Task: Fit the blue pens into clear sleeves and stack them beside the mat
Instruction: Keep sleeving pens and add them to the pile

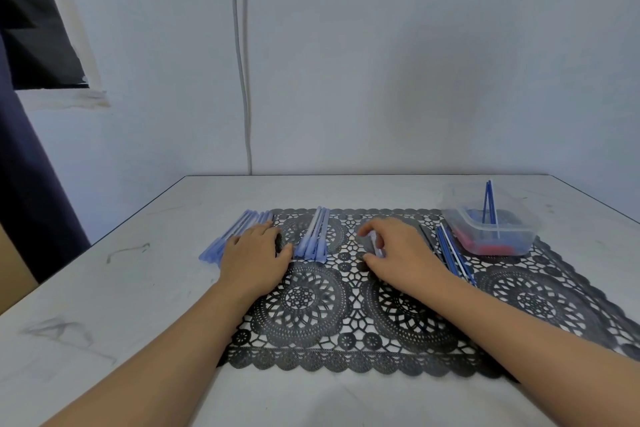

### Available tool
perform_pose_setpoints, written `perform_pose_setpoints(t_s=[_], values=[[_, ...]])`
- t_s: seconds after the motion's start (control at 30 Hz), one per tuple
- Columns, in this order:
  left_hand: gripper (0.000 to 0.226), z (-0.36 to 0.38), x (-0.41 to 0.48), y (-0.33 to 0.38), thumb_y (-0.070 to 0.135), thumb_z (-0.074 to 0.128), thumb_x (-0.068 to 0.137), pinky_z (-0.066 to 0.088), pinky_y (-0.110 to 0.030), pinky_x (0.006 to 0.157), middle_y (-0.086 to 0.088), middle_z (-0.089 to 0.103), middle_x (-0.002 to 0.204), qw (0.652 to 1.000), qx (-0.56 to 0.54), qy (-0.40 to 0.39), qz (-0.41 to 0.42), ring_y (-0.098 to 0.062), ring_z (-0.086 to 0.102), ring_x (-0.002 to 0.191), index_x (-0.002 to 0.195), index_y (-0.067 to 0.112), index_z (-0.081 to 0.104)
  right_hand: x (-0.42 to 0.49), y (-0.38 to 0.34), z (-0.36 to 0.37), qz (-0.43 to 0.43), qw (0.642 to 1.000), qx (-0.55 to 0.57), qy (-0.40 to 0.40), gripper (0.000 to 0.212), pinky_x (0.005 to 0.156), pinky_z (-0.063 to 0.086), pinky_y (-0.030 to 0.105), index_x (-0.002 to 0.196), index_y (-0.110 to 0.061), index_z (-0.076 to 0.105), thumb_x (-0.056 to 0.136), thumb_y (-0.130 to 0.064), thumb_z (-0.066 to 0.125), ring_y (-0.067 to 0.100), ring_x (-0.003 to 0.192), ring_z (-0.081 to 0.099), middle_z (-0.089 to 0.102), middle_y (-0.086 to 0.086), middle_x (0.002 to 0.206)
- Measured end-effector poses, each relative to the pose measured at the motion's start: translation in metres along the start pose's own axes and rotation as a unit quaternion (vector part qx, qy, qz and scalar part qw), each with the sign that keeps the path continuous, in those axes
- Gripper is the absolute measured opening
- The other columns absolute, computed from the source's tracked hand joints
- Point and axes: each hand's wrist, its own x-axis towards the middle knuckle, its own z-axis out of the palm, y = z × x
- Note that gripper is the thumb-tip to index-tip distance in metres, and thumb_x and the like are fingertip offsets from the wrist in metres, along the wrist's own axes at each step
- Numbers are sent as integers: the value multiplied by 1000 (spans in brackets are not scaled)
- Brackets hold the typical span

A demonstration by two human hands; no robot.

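Left hand (256, 253): palm down with fingers fairly straight and together, lying across the mat's left edge. The fingertips reach the stack's nearest pens, and the thumb points towards the bundle. It grips nothing.
Right hand (398, 253): fingers and thumb curled round a small pale piece (375, 243) near the mat's middle. Most of the piece is hidden, so its kind cannot be told.
Stack (232, 236): pale-blue pens in sleeves, lying side by side on the table just left of the mat. They slant away from the person, and part of the stack is under the left fingers.
Bundle (313, 236): a few more pale-blue pens on the mat between the two hands, tips towards the person.
Rods (450, 250): thin dark-blue sticks with one white one, lying together on the mat between the right hand and the tub.
Tub (502, 241): clear plastic, on the mat's far right corner, holding red and dark bits. Two blue sticks (488, 201) stand leaning in it.
Mat (346, 322): black lace, flat on the table, under both wrists.
Table (138, 288): white and scuffed, set against the wall.
Cable (242, 80): pale, running down the wall to the table's far edge.
Curtain (20, 166): dark, at the far left.
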Motion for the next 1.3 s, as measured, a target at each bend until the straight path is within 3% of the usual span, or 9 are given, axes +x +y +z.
perform_pose_setpoints(t_s=[0.07, 0.23, 0.4, 0.5, 0.6, 0.7, 0.9, 1.13, 1.3], values=[[52, 1, 0, 0, 46, 33, 97, 17, -37, 112, 3, 24, 154, 1000, -1, 5, 1, -15, 23, 140, 143, 22, 35, 1, 1, -3, 53, 998, 3, -14, 44, 78, 43, 26, 123, -20, 51, 81, -15, 60, 12, 91, 51, 55, -1, 106], [52, 1, 1, -1, 42, 37, 96, 17, -36, 111, 2, 30, 151, 999, -22, 44, 8, -15, 26, 138, 142, 20, 37, 4, 1, -10, 87, 993, -80, -10, 61, 70, 51, 33, 133, -17, 40, 75, -6, 56, 21, 86, 59, 62, 3, 92], [58, -4, -2, 5, 48, 28, 82, 27, -33, 101, 3, 54, 129, 977, -108, 168, 79, -14, 45, 120, 125, 18, 55, 7, -2, -17, 41, 998, 15, 36, 74, 66, 48, 29, 145, -19, 25, 79, -7, 57, 15, 75, 55, 58, 1, 91], [49, -8, -5, 11, 47, 35, 84, 32, -30, 95, 8, 59, 118, 954, -166, 182, 168, -10, 49, 113, 119, 21, 59, 6, -12, -28, 23, 985, 148, 91, 48, 57, 44, 16, 121, -23, 52, 79, -2, 59, 12, 65, 56, 57, 1, 81], [37, -11, -10, 19, 41, 46, 88, 34, -29, 93, 12, 61, 115, 936, -171, 170, 254, -5, 51, 110, 118, 25, 59, 0, -26, -29, 26, 943, 323, 70, 24, 64, 56, 27, 93, -19, 60, 80, 1, 63, 18, 63, 68, 66, 10, 82], [34, -13, -14, 27, 41, 54, 84, 34, -25, 91, 15, 63, 107, 922, -172, 175, 300, -2, 52, 105, 114, 26, 62, -5, -34, -25, 12, 914, 402, 56, 21, 64, 57, 30, 85, -9, 58, 76, 4, 71, 18, 64, 69, 68, 13, 79], [29, -13, -13, 28, 45, 53, 85, 31, -24, 75, 14, 63, 72, 913, -147, 219, 311, 2, 46, 70, 87, 23, 71, -9, -33, -17, -8, 938, 345, 41, 19, 56, 49, 27, 74, -14, 65, 66, -11, 82, 7, 60, 57, 66, 3, 68], [30, -9, -6, 18, 33, 46, 92, 43, -30, 74, 9, 65, 89, 920, -176, 209, 283, -8, 57, 81, 108, 18, 66, 0, -14, -26, 9, 919, 388, 71, 12, 50, 45, 26, 75, -14, 70, 70, -8, 79, 14, 52, 53, 65, 3, 60], [30, -11, -7, 19, 31, 45, 92, 41, -29, 69, 11, 59, 82, 918, -173, 223, 277, -7, 51, 75, 104, 15, 67, 7, -3, -26, -38, 972, 206, 104, 14, 59, 43, 13, 93, -22, 72, 80, -18, 72, 5, 59, 55, 66, -6, 71]])
